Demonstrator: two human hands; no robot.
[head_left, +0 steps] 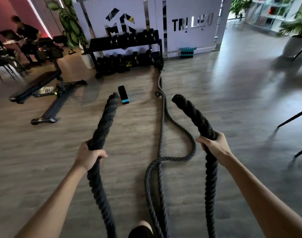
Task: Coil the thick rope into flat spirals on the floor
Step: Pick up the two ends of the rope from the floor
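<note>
Black, fuzzy twisted fibre fills both my fists: the fingers of my left hand (88, 156) are wrapped tight round one end of the thick rope (157, 169), and my right hand (212, 146) is clenched the same way round the other end, each stub standing up and forward past the knuckles. Below each fist the rope hangs down toward my feet and out of the bottom of the view, so I cannot see where those hanging runs touch down. Between my arms the rest of it lies loose on the wooden floor (44, 160), two strands snaking and crossing one another, then running away to the dumbbell rack (126, 54), where it seems to be anchored, though the spot is too dim to be sure. Nothing is coiled yet, I judge; not one spiral lies flat. The risk from here is those crossed strands: if I start winding without separating them, I expect one will ride over the other and the spiral will hump up instead of lying flat. The rope's stiff twist may also kick a turn open once I let go. A small black block with a teal band (123, 95) sits near the left stub, and a sweeping loop could catch it, or the bench (44, 93) further left.
</note>
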